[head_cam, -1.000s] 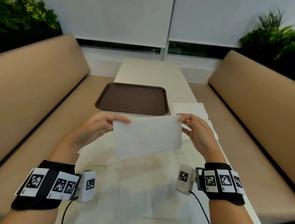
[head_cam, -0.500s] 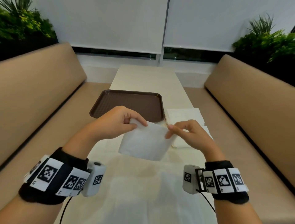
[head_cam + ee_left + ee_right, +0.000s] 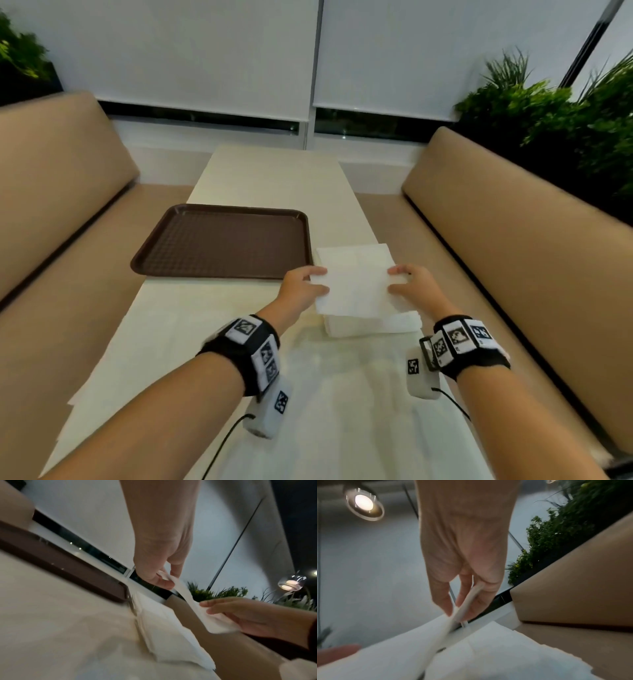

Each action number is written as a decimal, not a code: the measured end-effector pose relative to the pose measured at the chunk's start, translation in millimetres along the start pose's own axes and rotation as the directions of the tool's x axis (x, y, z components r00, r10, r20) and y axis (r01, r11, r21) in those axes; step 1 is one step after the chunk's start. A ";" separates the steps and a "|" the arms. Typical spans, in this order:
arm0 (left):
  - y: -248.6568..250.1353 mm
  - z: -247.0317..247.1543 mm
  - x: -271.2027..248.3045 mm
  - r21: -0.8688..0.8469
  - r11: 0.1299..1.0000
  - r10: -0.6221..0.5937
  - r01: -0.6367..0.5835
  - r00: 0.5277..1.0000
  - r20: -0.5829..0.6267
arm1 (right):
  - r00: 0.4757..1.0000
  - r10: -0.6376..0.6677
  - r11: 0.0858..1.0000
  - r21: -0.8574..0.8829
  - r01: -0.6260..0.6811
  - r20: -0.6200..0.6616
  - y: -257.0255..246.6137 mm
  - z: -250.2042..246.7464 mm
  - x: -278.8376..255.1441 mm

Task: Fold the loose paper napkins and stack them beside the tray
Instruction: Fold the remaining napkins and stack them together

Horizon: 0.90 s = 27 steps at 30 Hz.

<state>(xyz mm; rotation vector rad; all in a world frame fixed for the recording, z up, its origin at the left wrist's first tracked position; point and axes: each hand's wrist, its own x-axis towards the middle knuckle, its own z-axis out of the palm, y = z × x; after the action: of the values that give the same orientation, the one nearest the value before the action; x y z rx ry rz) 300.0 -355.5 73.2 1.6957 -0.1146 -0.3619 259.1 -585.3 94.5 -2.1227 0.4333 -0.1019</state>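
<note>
A person's left hand [image 3: 301, 286] and right hand [image 3: 412, 286] each pinch an opposite side edge of a folded white paper napkin [image 3: 356, 291], thumb and fingers closed on the sheet, holding it level just above a stack of folded white napkins [image 3: 373, 323]. The stack sits on the pale table [image 3: 274, 178] just right of the empty brown plastic tray [image 3: 222, 240]; the two-sided grip appears meant to square the napkin with the stack before release.
</note>
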 end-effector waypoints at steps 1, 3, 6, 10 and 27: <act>-5.9 10.7 6.7 0.015 1.000 -0.010 0.010 1.000 -0.024 | 1.000 0.021 0.997 -0.071 -0.022 -0.018 5.1 1.4 8.9; -20.4 28.4 17.4 0.120 0.992 -0.023 0.031 0.997 -0.070 | 0.998 -0.001 0.962 -0.272 -0.017 -0.067 19.6 6.3 24.6; -40.4 44.2 25.9 0.276 0.958 -0.052 0.072 0.996 -0.078 | 0.998 -0.028 0.855 -0.519 -0.004 -0.054 39.4 15.5 32.6; -50.6 55.6 29.3 0.489 0.861 -0.133 0.142 0.990 -0.052 | 1.000 0.008 0.786 -0.618 0.006 0.021 67.7 32.5 28.2; -44.8 -128.5 -179.8 0.371 0.923 0.067 -0.103 0.992 0.108 | 0.833 -0.117 0.707 -0.544 0.452 0.541 -83.2 175.1 -25.0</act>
<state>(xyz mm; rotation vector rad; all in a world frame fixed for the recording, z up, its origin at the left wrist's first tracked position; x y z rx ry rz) 163.1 -176.3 75.2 2.0463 -0.3449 -0.3705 299.5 -395.9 67.4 -2.7907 -0.2253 0.4547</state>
